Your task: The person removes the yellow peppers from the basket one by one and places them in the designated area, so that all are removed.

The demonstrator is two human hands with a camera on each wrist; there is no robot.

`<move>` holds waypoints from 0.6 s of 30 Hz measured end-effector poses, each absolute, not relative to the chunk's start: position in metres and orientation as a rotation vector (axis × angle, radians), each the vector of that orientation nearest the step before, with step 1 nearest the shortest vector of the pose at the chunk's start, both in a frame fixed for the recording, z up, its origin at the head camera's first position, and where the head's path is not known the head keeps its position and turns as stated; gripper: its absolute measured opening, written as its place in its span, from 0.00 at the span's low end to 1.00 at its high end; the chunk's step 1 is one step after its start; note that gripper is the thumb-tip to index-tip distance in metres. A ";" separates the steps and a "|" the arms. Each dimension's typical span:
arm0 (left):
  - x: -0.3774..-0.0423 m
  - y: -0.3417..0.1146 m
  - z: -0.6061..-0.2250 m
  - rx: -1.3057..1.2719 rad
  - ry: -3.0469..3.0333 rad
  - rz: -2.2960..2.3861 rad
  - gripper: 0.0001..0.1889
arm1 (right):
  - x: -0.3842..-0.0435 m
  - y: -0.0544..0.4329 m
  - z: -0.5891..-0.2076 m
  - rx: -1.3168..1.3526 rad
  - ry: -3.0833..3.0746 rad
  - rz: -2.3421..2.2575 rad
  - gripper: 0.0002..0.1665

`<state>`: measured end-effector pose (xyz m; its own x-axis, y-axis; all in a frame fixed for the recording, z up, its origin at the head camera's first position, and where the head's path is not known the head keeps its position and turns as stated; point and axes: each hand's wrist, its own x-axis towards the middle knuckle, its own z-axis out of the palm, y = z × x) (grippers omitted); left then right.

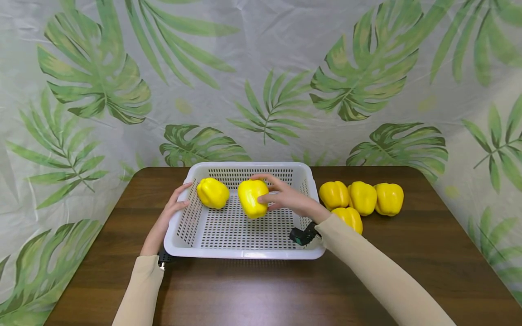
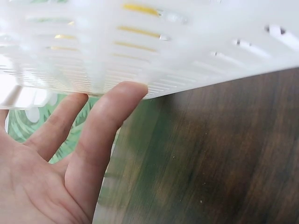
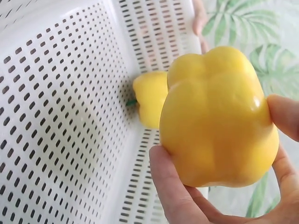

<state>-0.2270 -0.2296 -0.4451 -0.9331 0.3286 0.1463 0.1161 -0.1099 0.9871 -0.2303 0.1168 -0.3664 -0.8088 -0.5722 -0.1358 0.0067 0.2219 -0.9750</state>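
My right hand (image 1: 281,197) holds a yellow bell pepper (image 1: 252,199) above the floor of a white perforated plastic basket (image 1: 244,254). In the right wrist view, thumb and fingers grip this bell pepper (image 3: 219,121) from its sides. A second yellow bell pepper (image 1: 213,193) lies in the basket by the left wall, its green stem (image 3: 131,102) showing in the right wrist view. At the basket's left side, my left hand (image 1: 173,208) touches the outer wall near the rim. The left wrist view has its extended fingers (image 2: 96,126) against the slotted wall.
Right of the basket, several more yellow bell peppers (image 1: 363,198) sit close together on the dark wooden table (image 1: 253,294). One of them is partly behind the right sleeve (image 1: 367,267). A leaf-patterned cloth (image 1: 277,54) hangs behind the table.
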 end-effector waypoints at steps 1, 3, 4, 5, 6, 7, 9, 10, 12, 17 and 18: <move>-0.227 -0.230 -0.445 0.503 1.988 2.183 0.27 | -0.230 0.119 -0.365 -0.519 2.028 -1.626 0.34; -0.227 -0.230 -0.445 0.500 1.979 2.189 0.27 | -0.229 0.122 -0.364 -0.516 2.025 -1.632 0.33; -0.227 -0.230 -0.445 0.500 1.975 2.193 0.27 | -0.229 0.124 -0.364 -0.516 2.027 -1.634 0.33; -0.227 -0.230 -0.445 0.500 1.972 2.197 0.27 | -0.229 0.125 -0.363 -0.515 2.030 -1.633 0.33; -0.227 -0.230 -0.445 0.500 1.970 2.200 0.27 | -0.229 0.127 -0.363 -0.514 2.032 -1.633 0.33; -0.227 -0.230 -0.445 0.499 1.968 2.202 0.27 | -0.229 0.128 -0.363 -0.514 2.034 -1.633 0.33; -0.227 -0.230 -0.445 0.497 1.965 2.202 0.26 | -0.229 0.131 -0.364 -0.519 2.036 -1.636 0.33; -0.227 -0.230 -0.445 0.499 1.963 2.202 0.26 | -0.229 0.133 -0.364 -0.521 2.038 -1.635 0.33; -0.226 -0.230 -0.445 0.499 1.955 2.202 0.26 | -0.228 0.135 -0.362 -0.520 2.040 -1.634 0.33; -0.226 -0.230 -0.445 0.492 1.943 2.214 0.26 | -0.225 0.142 -0.359 -0.507 2.055 -1.630 0.34; -0.226 -0.230 -0.445 0.489 1.939 2.217 0.26 | -0.225 0.144 -0.359 -0.504 2.061 -1.629 0.34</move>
